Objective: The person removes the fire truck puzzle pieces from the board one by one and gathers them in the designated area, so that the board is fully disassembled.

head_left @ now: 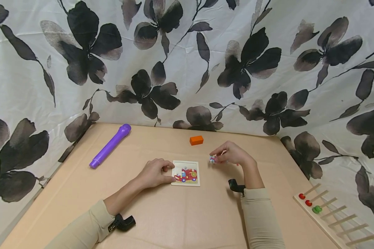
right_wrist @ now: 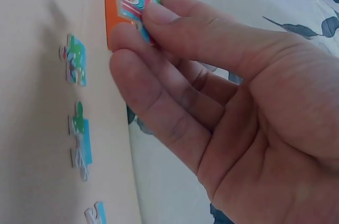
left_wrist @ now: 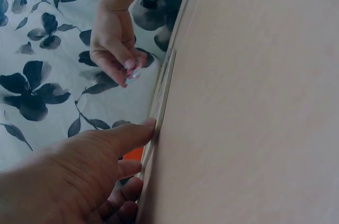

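A shallow jigsaw puzzle tray [head_left: 186, 184] with a pale frame lies at the middle of the table, showing a partly filled red vehicle picture [head_left: 187, 175]. My left hand [head_left: 157, 173] rests at its left edge, thumb and index finger spread apart and touching the frame. To the right of the tray, my right hand [head_left: 233, 154] pinches a small colourful puzzle piece [right_wrist: 135, 4] between thumb and fingertips, raised above the table. In the right wrist view, several loose pieces lie beside that hand, among them a green and blue piece [right_wrist: 76, 60] and another piece [right_wrist: 80, 139].
An orange block [head_left: 196, 140] sits behind the tray. A purple stick [head_left: 110, 147] lies at the back left. On the right, a wooden peg rack [head_left: 322, 221] carries red and green beads. A floral cloth [head_left: 187, 62] hangs along the table's back edge.
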Demonstrator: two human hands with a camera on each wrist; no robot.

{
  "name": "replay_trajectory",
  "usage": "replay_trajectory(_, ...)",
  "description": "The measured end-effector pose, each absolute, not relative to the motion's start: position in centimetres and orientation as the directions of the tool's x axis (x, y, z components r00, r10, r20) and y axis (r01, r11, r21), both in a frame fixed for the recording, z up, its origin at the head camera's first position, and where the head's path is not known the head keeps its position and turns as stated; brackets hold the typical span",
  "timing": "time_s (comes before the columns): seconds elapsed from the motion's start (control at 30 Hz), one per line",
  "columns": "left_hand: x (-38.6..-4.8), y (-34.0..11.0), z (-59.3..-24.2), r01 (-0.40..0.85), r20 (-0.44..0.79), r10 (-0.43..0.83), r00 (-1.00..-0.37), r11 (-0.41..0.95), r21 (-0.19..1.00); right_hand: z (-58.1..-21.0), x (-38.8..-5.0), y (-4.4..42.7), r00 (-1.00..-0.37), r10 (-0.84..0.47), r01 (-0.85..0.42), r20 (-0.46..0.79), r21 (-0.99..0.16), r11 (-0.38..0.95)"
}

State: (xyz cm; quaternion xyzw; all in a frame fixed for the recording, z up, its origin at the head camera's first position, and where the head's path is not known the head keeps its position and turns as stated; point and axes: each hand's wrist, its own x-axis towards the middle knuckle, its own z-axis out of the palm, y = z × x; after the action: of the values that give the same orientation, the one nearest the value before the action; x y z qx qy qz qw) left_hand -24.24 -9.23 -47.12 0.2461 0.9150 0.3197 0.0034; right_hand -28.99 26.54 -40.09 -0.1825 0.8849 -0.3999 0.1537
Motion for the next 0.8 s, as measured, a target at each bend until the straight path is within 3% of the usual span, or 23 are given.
replay_trajectory(0.8,-24.2,-9.2,-47.0,0.442,0.147,0.448,-0.882,0.675,0.591,-41.7,-29.5,26.9,-0.824,-0.509,-0.180,-0.250,-0.737,0.652)
